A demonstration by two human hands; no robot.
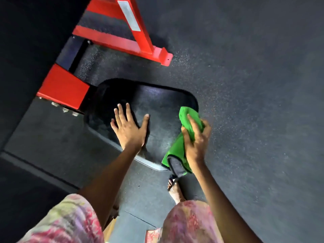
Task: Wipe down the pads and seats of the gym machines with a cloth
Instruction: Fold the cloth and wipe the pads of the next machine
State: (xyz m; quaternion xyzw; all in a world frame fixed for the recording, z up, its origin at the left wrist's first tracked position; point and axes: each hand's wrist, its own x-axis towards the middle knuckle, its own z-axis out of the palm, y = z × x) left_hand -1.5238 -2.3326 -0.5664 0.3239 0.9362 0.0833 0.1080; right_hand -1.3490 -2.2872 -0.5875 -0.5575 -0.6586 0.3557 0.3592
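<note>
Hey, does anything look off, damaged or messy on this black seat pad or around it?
Nothing stands out. The black seat pad looks whole, with no tear or spill visible. The left hand rests flat on it, and the right hand grips the green cloth at its right edge.

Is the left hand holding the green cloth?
No, the left hand rests flat on the black seat; the right hand grips the cloth.
</note>
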